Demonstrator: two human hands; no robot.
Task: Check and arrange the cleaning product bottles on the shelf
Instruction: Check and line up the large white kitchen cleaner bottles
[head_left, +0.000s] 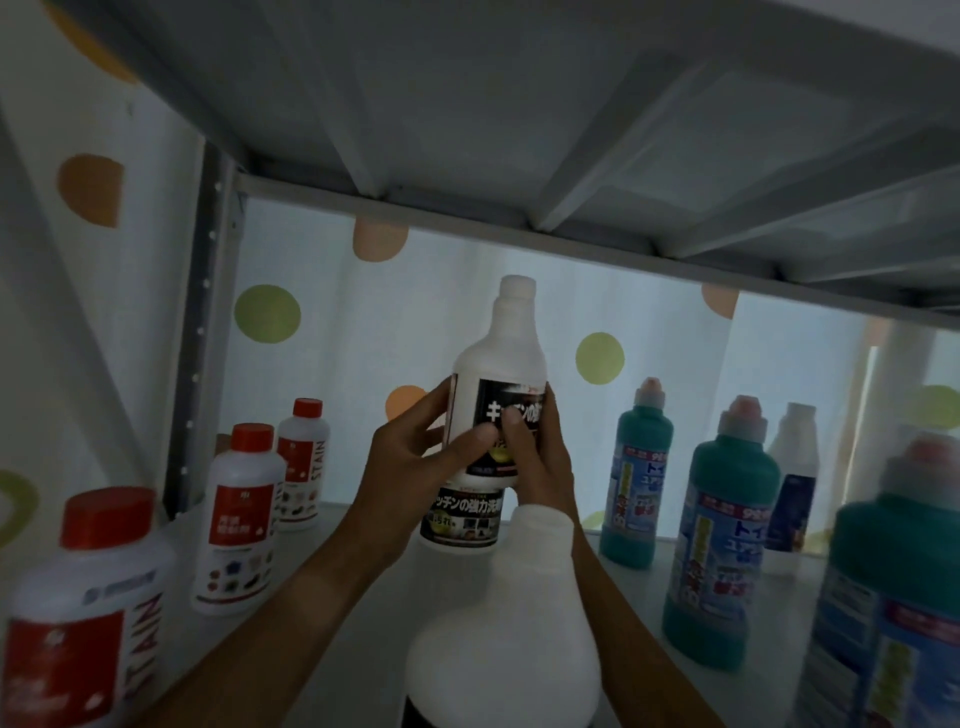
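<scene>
On the left of the shelf (363, 566) stand three red-capped white bottles (236, 519), running from near to far. In the middle, the left hand (410, 457) and the right hand (535, 457) hold a white bottle with a black label (498, 374) upright, lifted above the shelf; the fingers of both hands curl round its body, thumbs across the label. Behind it stands a second black-labelled bottle (462, 519); a plain white bottle (509, 613) is nearest. To the right stand teal bottles (722, 545).
</scene>
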